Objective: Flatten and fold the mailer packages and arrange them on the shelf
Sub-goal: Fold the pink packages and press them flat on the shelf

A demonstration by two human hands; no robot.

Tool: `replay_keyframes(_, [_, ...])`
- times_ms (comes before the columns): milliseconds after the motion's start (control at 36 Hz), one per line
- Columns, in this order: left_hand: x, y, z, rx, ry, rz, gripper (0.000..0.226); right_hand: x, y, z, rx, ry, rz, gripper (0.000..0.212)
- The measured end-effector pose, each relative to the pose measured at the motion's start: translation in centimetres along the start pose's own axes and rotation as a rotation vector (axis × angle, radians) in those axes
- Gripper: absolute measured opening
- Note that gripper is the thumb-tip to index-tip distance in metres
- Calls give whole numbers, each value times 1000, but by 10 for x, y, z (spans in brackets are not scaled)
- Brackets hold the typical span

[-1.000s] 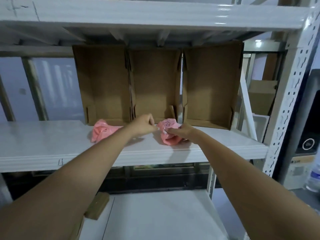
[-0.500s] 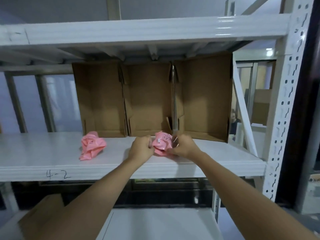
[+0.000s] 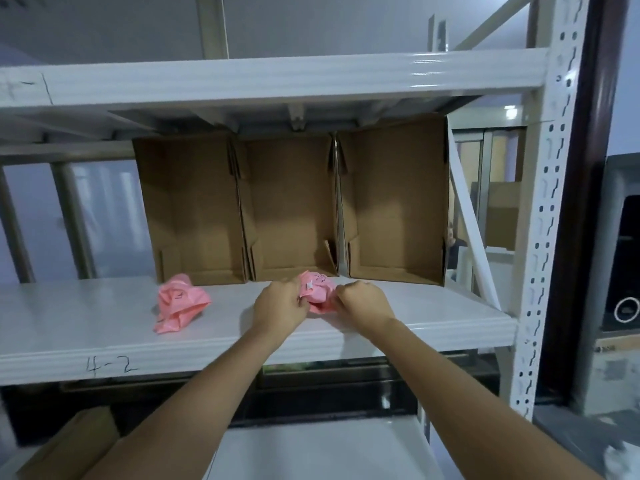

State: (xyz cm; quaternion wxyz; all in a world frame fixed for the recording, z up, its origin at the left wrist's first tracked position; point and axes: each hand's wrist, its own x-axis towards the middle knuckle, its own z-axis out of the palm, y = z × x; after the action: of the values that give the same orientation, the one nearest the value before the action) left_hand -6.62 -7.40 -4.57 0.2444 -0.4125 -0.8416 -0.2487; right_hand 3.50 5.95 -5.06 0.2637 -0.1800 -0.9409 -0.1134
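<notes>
A crumpled pink mailer (image 3: 318,290) lies on the white shelf (image 3: 86,317), just in front of the middle cardboard box. My left hand (image 3: 278,304) grips its left side with curled fingers. On the mailer's right side, my right hand (image 3: 362,302) grips it the same way. A second crumpled pink mailer (image 3: 180,303) lies loose on the shelf further left, untouched.
Three open brown cardboard boxes (image 3: 291,209) stand side by side at the back of the shelf. "4-2" is written on the shelf's front edge (image 3: 110,363). A white perforated upright (image 3: 543,237) stands at the right. A lower shelf (image 3: 311,452) and cardboard (image 3: 69,445) are below.
My left hand closed onto the mailer's left side, joining the right hand. Both hands now grip it and are a little further apart. The camera has tilted up.
</notes>
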Motion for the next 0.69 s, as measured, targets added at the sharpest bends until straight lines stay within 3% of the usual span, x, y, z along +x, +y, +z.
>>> replay_keyframes(222, [2,-4,3,305,8,237,28,-1,9,-1,-36,-52,21,25])
replay_keyframes(361, [2,-14,8,162,52,188,37,1,8,-1,-59,-70,34,18])
replay_keyframes(500, [8,-21,11,44,41,122,30,2,2,-6,-2,-60,-2,22])
replay_keyframes(556, [11,-29,11,-46,-35,124,17,2,5,-3,102,-84,19,30])
replay_keyframes(639, [13,-37,0,-365,-284,57,30,7,9,6,366,-51,201,38])
replay_keyframes(694, [16,-37,-12,-417,-476,-9,34,15,8,5,566,-55,360,40])
